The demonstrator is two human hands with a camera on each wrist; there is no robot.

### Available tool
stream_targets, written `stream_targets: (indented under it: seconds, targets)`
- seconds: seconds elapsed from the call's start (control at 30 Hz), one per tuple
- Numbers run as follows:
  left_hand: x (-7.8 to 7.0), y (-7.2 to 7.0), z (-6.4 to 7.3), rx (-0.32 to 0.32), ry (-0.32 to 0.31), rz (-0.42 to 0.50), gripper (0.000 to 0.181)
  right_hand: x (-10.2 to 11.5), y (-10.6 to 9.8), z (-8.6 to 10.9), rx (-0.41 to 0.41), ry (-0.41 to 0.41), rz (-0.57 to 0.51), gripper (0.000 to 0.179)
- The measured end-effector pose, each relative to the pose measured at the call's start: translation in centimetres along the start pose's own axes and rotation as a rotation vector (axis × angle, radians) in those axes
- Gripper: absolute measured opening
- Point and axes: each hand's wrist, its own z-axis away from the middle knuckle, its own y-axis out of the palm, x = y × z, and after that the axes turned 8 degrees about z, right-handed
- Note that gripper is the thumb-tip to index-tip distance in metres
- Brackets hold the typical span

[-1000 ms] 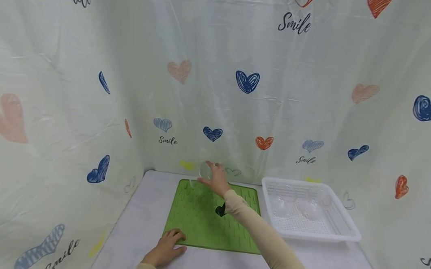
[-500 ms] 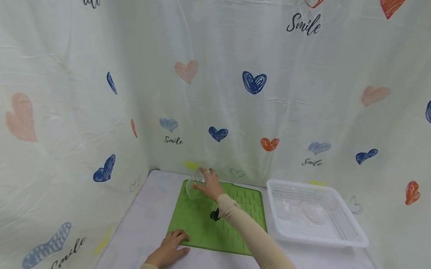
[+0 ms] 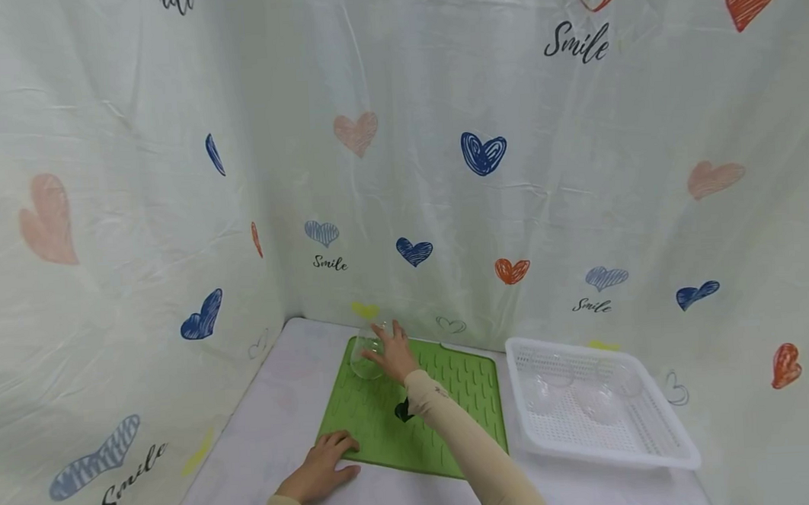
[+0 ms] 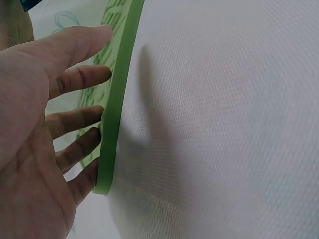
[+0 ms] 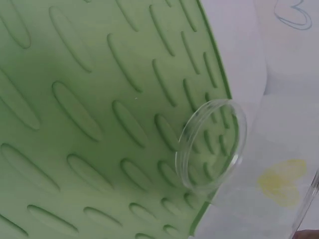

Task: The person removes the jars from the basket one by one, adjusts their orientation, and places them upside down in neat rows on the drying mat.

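My right hand (image 3: 394, 355) is over the far left corner of a green ridged mat (image 3: 447, 403). It grips a clear petri dish (image 3: 367, 363) between thumb and fingers. The right wrist view shows just this dish's edge (image 5: 305, 201) and a fingertip at the lower right. Another clear petri dish (image 5: 212, 147) shows at the mat's far corner in that view. My left hand (image 3: 320, 468) rests at the mat's near left corner, with its fingers on the mat's edge and its thumb (image 4: 75, 45) out to the side.
To the mat's right stands a white perforated plastic basket (image 3: 610, 455) with several clear dishes (image 3: 596, 404) inside. A curtain (image 3: 405, 130) printed with hearts closes off the back and sides of the white table (image 3: 250, 444).
My right hand has come down and slightly left with the petri dish, from above the mat's far edge to close over its corner. My left hand has stayed on the mat; the head view has shifted slightly.
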Motion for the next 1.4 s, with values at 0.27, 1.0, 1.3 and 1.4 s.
stream_targets:
  seconds: [0.27, 1.0, 1.3, 1.4]
  targets:
    - [0.1, 0.0, -0.1, 0.003, -0.004, 0.000, 0.030, -0.3, 0.3, 0.2, 0.010, -0.005, 0.034, 0.065]
    - [-1.1, 0.2, -2.1, -0.121, -0.191, -0.084, 0.037, -3.7, -2.8, 2.5, -0.060, 0.008, -0.100, 0.072]
    - [-1.4, 0.3, -2.7, -0.137, -0.221, -0.096, 0.030, -5.0, -5.1, 4.7, -0.122, -0.014, -0.155, 0.073]
    - [-1.5, 0.2, -2.9, -0.137, -0.221, -0.101, 0.028, -5.4, -5.6, 5.5, -0.132, -0.011, -0.150, 0.072]
